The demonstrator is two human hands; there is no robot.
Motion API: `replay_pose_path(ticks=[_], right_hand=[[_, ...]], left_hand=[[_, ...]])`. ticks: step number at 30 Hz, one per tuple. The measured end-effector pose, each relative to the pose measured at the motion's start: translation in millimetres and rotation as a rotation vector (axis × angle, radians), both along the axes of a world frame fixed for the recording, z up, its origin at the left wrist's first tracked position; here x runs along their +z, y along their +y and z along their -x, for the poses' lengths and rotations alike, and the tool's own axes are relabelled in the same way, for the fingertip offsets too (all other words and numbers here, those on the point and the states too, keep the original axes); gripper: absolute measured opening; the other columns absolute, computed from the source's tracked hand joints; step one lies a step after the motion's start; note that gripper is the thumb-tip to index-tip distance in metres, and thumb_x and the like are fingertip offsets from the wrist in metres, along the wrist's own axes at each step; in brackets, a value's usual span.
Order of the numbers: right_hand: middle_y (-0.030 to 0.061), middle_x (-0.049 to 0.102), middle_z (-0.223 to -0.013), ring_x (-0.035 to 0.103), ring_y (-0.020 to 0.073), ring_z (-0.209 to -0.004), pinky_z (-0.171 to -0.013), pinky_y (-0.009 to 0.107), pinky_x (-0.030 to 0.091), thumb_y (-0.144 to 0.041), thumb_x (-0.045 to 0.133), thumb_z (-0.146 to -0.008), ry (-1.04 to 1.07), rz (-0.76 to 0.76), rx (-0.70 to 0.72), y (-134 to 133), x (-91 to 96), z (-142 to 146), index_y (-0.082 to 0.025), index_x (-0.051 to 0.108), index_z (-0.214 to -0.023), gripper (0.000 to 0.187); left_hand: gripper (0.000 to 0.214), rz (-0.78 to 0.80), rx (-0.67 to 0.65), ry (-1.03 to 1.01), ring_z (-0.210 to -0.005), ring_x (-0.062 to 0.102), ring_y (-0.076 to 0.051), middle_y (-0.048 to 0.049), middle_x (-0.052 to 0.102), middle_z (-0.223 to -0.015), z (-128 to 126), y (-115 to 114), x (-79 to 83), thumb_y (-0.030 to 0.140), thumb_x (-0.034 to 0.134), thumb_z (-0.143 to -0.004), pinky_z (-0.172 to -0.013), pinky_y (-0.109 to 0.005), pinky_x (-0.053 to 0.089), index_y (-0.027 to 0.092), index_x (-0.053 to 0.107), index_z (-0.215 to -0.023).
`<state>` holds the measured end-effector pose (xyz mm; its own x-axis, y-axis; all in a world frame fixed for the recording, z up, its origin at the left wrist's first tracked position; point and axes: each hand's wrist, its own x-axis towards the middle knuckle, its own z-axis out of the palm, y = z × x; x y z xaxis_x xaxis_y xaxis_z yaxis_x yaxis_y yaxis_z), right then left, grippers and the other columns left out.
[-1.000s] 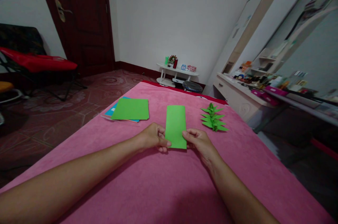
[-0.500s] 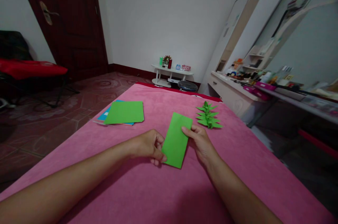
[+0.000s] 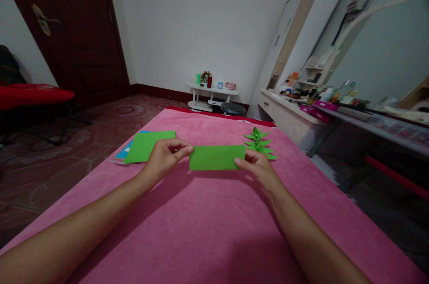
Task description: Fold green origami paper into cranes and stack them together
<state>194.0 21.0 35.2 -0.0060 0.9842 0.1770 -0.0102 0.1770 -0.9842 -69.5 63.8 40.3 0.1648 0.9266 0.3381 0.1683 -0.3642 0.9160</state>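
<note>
A folded green paper (image 3: 216, 158) is held level, its long side running left to right, above a pink cloth (image 3: 187, 230). My left hand (image 3: 167, 152) pinches its upper left corner between thumb and fingers. At the right end, my right hand (image 3: 258, 163) grips it with the thumb in front and the fingers behind. Green sheets (image 3: 140, 148) lie on blue paper (image 3: 124, 152) beyond my left hand, which covers part of them. Just past my right hand lies a spiky green folded-paper piece (image 3: 257, 141).
A low white table (image 3: 214, 89) with small items stands by the far wall. On the right is a dressing table (image 3: 291, 112) crowded with bottles and boxes. A red chair (image 3: 33, 95) and a dark door (image 3: 77, 34) are at the left.
The green paper has turned from slanted upright to lying lengthwise and has been raised. My left hand has moved from its lower left edge up to the corner. The view has shifted slightly.
</note>
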Motion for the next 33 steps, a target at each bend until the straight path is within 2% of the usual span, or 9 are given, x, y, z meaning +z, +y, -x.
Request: replay_pose_path(ticks=[3, 7, 12, 16, 19, 22, 26, 30, 33], right_hand=[[-0.0007, 0.064, -0.065, 0.055, 0.0139, -0.060, -0.060, 0.026, 0.043, -0.036, 0.077, -0.061, -0.047, -0.078, -0.101, -1.9, 7.7, 0.4, -0.019, 0.069, -0.068, 0.021], [-0.0014, 0.059, -0.062, 0.049, 0.0125, -0.058, -0.057, 0.025, 0.039, -0.036, 0.078, -0.058, -0.065, -0.152, -0.243, -3.0, 13.6, 0.0, -0.019, 0.067, -0.064, 0.021], [0.0001, 0.061, -0.064, 0.051, 0.0134, -0.062, -0.060, 0.025, 0.040, -0.035, 0.074, -0.065, -0.050, -0.156, -0.236, -3.1, 12.0, 0.9, -0.018, 0.069, -0.065, 0.018], [-0.0005, 0.059, -0.058, 0.050, 0.0129, -0.056, -0.056, 0.025, 0.039, -0.034, 0.072, -0.066, -0.029, -0.088, -0.222, -2.9, 6.9, 1.0, -0.018, 0.068, -0.062, 0.017], [-0.0007, 0.058, -0.054, 0.048, 0.0123, -0.050, -0.052, 0.026, 0.037, -0.033, 0.070, -0.064, -0.048, -0.026, -0.232, -0.6, -0.1, 0.6, -0.017, 0.066, -0.058, 0.017], [-0.0011, 0.054, -0.048, 0.046, 0.0119, -0.046, -0.048, 0.025, 0.034, -0.033, 0.064, -0.066, -0.272, 0.008, -0.268, 4.0, -12.3, 0.4, -0.017, 0.062, -0.052, 0.022], [0.0000, 0.058, -0.049, 0.050, 0.0133, -0.049, -0.050, 0.024, 0.033, -0.032, 0.060, -0.068, -0.693, 0.011, -0.327, 9.5, -32.2, 1.4, -0.018, 0.061, -0.049, 0.024], [0.0006, 0.061, -0.051, 0.053, 0.0140, -0.052, -0.050, 0.024, 0.029, -0.028, 0.061, -0.067, -0.850, 0.050, -0.364, 10.9, -43.1, 4.4, -0.019, 0.063, -0.050, 0.019], [0.0018, 0.064, -0.057, 0.056, 0.0147, -0.056, -0.050, 0.024, 0.028, -0.028, 0.060, -0.068, -0.962, 0.074, -0.394, 10.4, -44.0, 7.3, -0.020, 0.066, -0.054, 0.017]], left_hand=[[0.021, -0.082, 0.019, 0.053, -0.063, 0.056, -0.013, -0.0027, 0.066, -0.067, 0.1, -2.9, 2.4, 0.035, 0.068, -0.071, -0.060, -0.023, 0.043, 0.014, 0.069, -0.070], [0.021, -0.087, 0.023, 0.066, -0.063, 0.056, -0.013, -0.0032, 0.066, -0.068, 0.3, -2.8, 2.3, 0.035, 0.067, -0.071, -0.060, -0.023, 0.043, 0.014, 0.070, -0.071], [0.024, 0.004, -0.015, 0.082, -0.059, 0.054, -0.012, -0.0017, 0.064, -0.063, -0.5, -4.1, 5.4, 0.037, 0.068, -0.070, -0.058, -0.022, 0.041, 0.013, 0.068, -0.067], [0.025, 0.146, -0.071, 0.052, -0.052, 0.049, -0.009, 0.0001, 0.060, -0.056, -1.8, -6.2, 10.5, 0.037, 0.070, -0.064, -0.053, -0.021, 0.038, 0.013, 0.066, -0.062], [0.026, 0.229, -0.105, 0.103, -0.047, 0.043, -0.008, 0.0012, 0.056, -0.051, -1.1, -2.3, 2.9, 0.038, 0.068, -0.065, -0.048, -0.020, 0.031, 0.012, 0.066, -0.061], [0.027, 0.216, -0.128, 0.224, -0.045, 0.041, -0.008, 0.0019, 0.052, -0.047, -0.2, 4.3, -14.2, 0.037, 0.064, -0.068, -0.047, -0.021, 0.028, 0.013, 0.063, -0.055], [0.022, 0.012, -0.009, 0.509, -0.051, 0.052, -0.014, -0.0020, 0.061, -0.055, -2.6, 7.7, -34.0, 0.032, 0.059, -0.072, -0.050, -0.024, 0.031, 0.016, 0.065, -0.059], [0.018, -0.110, 0.086, 0.805, -0.063, 0.061, -0.019, -0.0055, 0.071, -0.073, -8.2, 4.2, -42.1, 0.033, 0.058, -0.075, -0.054, -0.026, 0.032, 0.021, 0.072, -0.074], [0.017, -0.149, 0.093, 0.910, -0.069, 0.062, -0.020, -0.0058, 0.072, -0.078, -11.9, 2.3, -43.5, 0.030, 0.057, -0.076, -0.059, -0.027, 0.036, 0.022, 0.072, -0.080]])
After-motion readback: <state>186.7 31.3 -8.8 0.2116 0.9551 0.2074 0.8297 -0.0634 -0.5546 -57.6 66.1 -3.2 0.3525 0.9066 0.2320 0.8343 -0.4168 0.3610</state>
